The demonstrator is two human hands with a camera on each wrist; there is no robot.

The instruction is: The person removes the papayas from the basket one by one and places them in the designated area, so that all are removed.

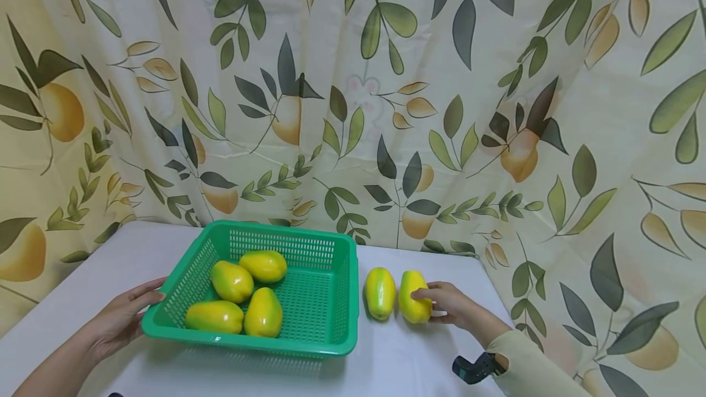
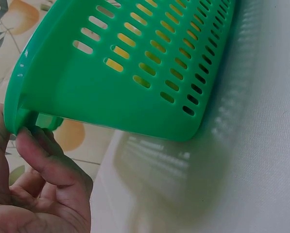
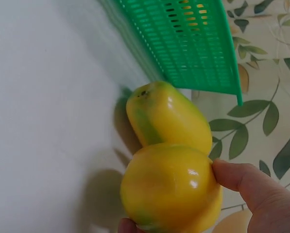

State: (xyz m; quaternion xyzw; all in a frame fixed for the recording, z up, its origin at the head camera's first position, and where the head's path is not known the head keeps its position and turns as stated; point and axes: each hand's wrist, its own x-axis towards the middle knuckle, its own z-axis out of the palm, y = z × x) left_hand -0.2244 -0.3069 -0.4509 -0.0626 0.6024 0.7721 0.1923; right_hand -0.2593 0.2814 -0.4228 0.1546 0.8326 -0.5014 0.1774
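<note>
A green plastic basket (image 1: 320, 287) with slotted sides stands on the table. My left hand (image 1: 124, 317) pinches its left rim, thumb over the edge and fingers curled underneath, as the left wrist view shows. Several glossy yellow-green papayas (image 1: 263, 266) lie in the basket's left half. Right of the basket, my right hand (image 1: 449, 304) grips another papaya (image 3: 169, 187) between thumb and fingers; the far fingers are mostly hidden behind the fruit. Between that papaya and the basket lies one more papaya (image 1: 380, 293), close beside the held one.
A white cloth covers the table (image 1: 380, 360). Behind it hangs a curtain (image 1: 353, 109) printed with leaves and fruit. A dark band (image 1: 477, 367) circles my right wrist at the sleeve's end.
</note>
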